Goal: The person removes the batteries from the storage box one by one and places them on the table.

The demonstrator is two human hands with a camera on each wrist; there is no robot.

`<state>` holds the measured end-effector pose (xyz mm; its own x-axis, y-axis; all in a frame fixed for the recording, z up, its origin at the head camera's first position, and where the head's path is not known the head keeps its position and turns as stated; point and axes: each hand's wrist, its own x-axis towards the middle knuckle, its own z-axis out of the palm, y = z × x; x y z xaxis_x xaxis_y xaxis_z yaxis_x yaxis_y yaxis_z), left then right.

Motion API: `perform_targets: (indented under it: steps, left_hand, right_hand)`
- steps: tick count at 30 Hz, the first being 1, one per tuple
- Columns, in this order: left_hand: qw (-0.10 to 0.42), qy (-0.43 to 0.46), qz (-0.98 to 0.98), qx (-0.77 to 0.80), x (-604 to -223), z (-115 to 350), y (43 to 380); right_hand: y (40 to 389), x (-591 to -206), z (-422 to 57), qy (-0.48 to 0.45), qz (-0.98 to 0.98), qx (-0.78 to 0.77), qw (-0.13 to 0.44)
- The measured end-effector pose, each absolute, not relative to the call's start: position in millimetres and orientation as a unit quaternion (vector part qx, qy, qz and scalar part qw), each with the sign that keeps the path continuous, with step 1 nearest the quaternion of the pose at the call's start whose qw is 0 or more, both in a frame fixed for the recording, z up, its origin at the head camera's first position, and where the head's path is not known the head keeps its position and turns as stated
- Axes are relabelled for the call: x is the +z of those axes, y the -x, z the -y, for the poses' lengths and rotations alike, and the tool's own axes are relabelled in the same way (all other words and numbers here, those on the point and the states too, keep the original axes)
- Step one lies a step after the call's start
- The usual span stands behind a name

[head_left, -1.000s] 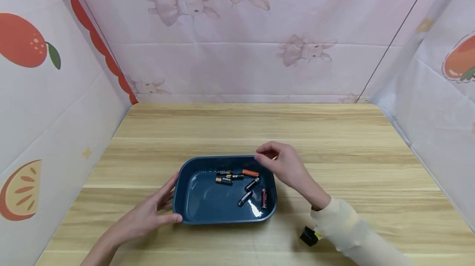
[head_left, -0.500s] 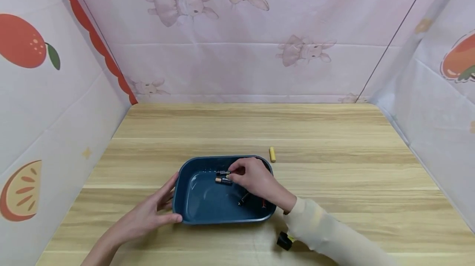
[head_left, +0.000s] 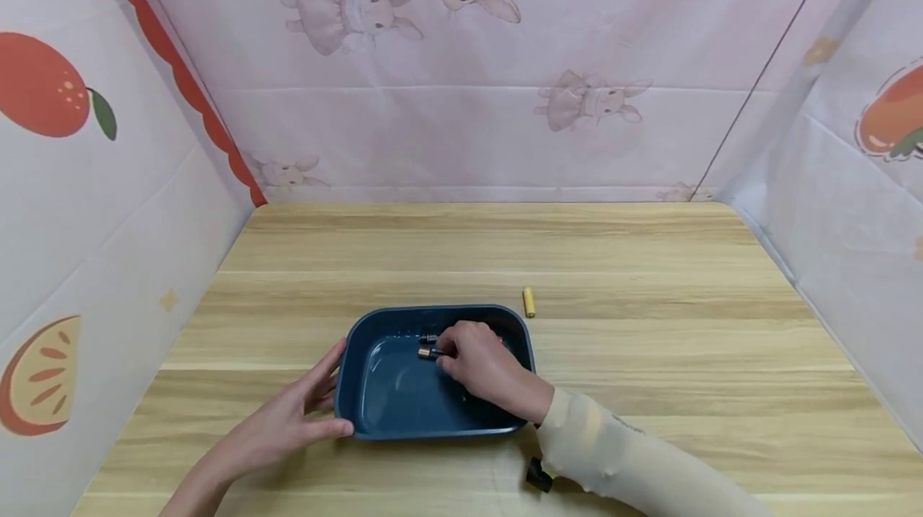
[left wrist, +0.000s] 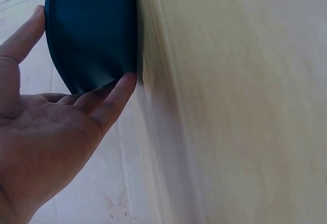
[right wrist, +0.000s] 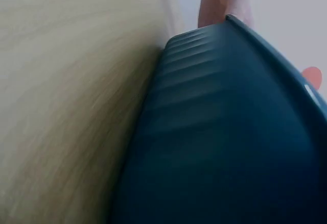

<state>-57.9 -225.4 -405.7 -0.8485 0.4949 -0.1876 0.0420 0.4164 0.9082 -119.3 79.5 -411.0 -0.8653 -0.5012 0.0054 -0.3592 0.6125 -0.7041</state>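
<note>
A dark blue rectangular tray (head_left: pixel 404 430) stands on the table, holding several small batteries. My left hand (head_left: pixel 292 421) steadies its left end from outside. In the left wrist view, the thumb of the left hand (left wrist: pixel 46 127) touches the rim and its long, fairly straight fingers lie against the outer wall. My right hand (head_left: pixel 479 365) is down inside the tray with curled fingers, thumb and index finger around a black battery with a copper end (head_left: pixel 429 353). A second dark battery (head_left: pixel 426 338) lies just behind it. The right hand and forearm hide the other batteries.
A yellow battery (head_left: pixel 530 302) lies on the wooden table (head_left: pixel 649 300) behind the tray's back right corner. A black wrist-worn device (head_left: pixel 538 474) hangs below the right sleeve. Printed cloth walls (head_left: pixel 433 132) enclose the table at the back and sides.
My right hand has left the yellow battery on the table, moved left into the tray and sunk lower among the batteries. My left hand has stayed at the tray's left end.
</note>
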Motion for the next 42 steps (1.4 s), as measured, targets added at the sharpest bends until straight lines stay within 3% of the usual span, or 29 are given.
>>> perform_targets:
  steps: [29,34,42]
  left_hand:
    - [0.218,-0.163,-0.811,0.518,-408,226,58]
    - [0.218,-0.155,-0.814,0.516,-408,226,57]
    - [0.208,-0.169,-0.815,0.514,-410,225,56]
  right_hand:
    - [114,-417,-66,0.289,-0.941,-0.169,0.038]
    - [115,-418,-68,0.285,-0.936,-0.203,0.039]
    - [121,-405,-81,0.233,-0.879,-0.408,0.085]
